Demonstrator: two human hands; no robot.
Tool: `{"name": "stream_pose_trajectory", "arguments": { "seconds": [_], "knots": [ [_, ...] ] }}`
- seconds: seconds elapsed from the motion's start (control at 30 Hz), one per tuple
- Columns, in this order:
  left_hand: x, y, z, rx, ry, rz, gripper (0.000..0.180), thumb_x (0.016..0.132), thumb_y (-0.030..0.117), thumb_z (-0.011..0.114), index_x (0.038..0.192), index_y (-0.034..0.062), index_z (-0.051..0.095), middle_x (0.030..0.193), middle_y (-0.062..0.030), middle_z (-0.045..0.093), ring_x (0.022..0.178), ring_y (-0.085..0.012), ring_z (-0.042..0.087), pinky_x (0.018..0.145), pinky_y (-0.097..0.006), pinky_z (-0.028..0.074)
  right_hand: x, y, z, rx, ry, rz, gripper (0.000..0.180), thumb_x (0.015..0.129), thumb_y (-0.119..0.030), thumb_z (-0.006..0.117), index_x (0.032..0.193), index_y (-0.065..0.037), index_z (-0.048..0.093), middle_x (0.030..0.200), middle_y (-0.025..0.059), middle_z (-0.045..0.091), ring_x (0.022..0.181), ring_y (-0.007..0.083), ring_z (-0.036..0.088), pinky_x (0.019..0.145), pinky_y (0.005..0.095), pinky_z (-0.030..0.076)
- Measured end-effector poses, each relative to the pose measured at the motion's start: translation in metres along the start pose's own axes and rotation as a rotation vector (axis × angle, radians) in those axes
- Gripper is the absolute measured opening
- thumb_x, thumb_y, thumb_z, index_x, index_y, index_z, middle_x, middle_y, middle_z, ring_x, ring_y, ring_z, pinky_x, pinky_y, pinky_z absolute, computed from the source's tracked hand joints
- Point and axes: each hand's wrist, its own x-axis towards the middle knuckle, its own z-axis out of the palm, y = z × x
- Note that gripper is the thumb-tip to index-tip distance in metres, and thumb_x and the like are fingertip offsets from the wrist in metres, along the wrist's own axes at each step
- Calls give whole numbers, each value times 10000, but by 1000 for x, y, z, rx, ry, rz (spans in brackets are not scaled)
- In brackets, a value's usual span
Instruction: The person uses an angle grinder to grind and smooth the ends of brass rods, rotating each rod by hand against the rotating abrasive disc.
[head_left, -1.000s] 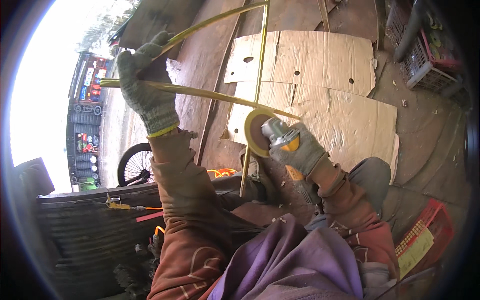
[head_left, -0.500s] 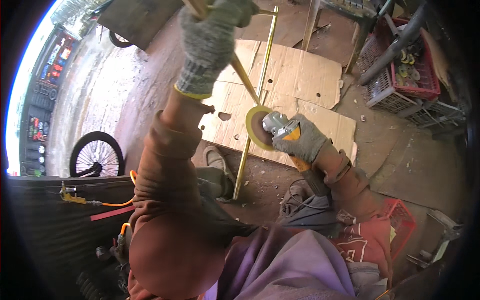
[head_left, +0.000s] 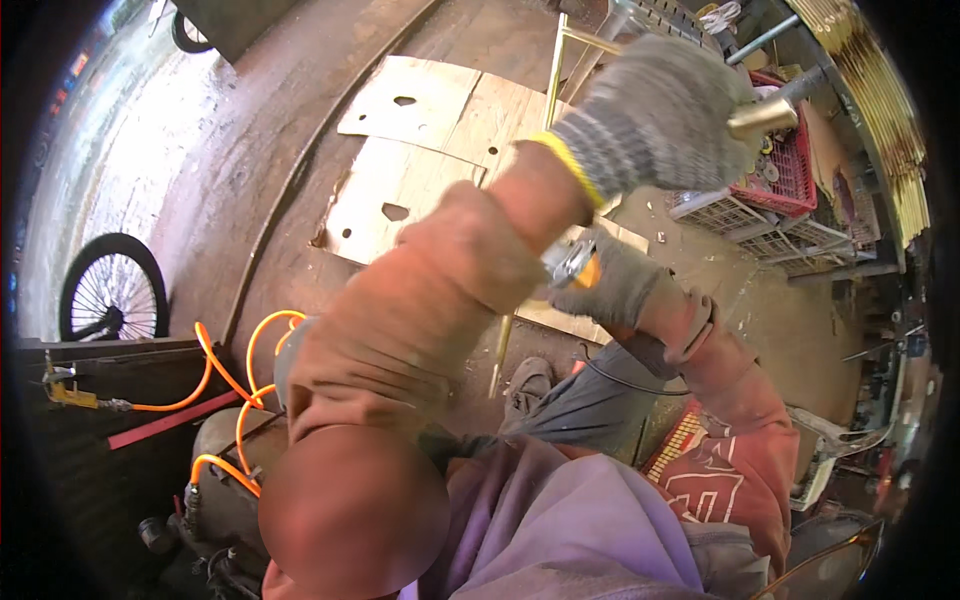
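My left hand (head_left: 665, 115), in a grey knitted glove with a yellow cuff, is raised at the upper right, slightly smeared by motion. It is closed around a short brass-coloured metal tube (head_left: 768, 117), whose end sticks out to the right. Below it, my right hand (head_left: 618, 280), also gloved, grips an angle grinder (head_left: 570, 262) with a grey head and orange-yellow body. My left forearm hides the grinder's disc. Behind that forearm lies a long brass-coloured metal frame (head_left: 556, 70), its near end (head_left: 502, 350) showing below the arm.
Cardboard sheets (head_left: 400, 165) cover part of the floor. Red and grey crates (head_left: 775, 190) stand at the right beside a chair (head_left: 665, 15). A spoked wheel (head_left: 115, 295) and an orange air hose (head_left: 205, 360) are at the left. A black cord (head_left: 640, 385) hangs by my right arm.
My left hand has swung from upper left to upper right, carrying the metal tube away from the grinder's disc. My right hand still holds the grinder. The view has shifted right.
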Motion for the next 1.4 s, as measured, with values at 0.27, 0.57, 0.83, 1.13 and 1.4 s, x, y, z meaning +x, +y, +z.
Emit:
{"name": "stream_pose_trajectory", "arguments": {
  "seconds": [0.27, 0.57, 0.83, 1.13, 1.4],
  "knots": [
    [-12, 40, 18, 232, -135, -63, 277, 908, 328, 677, 940, 79, 796, 835, -70, 751, 832, -278, 741, 687, -444, 495, -81, 31, -9, 88, -73, -51, 761, 743, -536, 879, 1238, -13, 635, 1107, 176, 747, 1059, 346, 729, 908, 397, 571],
    [12, 37, 58, 113, -147, -77, 224, 871, 341, 749, 987, 172, 842, 896, -28, 779, 890, -239, 742, 697, -429, 483, -70, -2, -15, -148, 25, 136, 710, 766, -500, 869, 1236, -17, 642, 1102, 170, 747, 1034, 331, 732, 892, 394, 578],
    [14, 28, 58, 51, -94, -82, 204, 870, 280, 726, 965, 146, 847, 893, -79, 789, 872, -283, 748, 732, -473, 509, -63, -9, -14, -203, 47, 166, 666, 787, -467, 860, 1234, -22, 648, 1097, 164, 748, 1011, 318, 733, 878, 391, 584],
    [12, 26, 61, 64, -16, -108, 269, 836, 389, 776, 923, 143, 842, 855, -76, 773, 884, -276, 744, 722, -466, 511, -72, -12, -12, -210, 57, 156, 616, 810, -431, 850, 1232, -27, 655, 1092, 158, 748, 986, 304, 736, 861, 388, 591],
    [9, 29, 54, 86, -28, -133, 311, 822, 442, 802, 932, 154, 844, 871, -66, 780, 907, -273, 756, 734, -441, 531, -71, -10, -9, -196, 85, 155, 571, 831, -398, 841, 1230, -31, 662, 1088, 153, 748, 964, 291, 737, 847, 386, 597]
  ]
}}
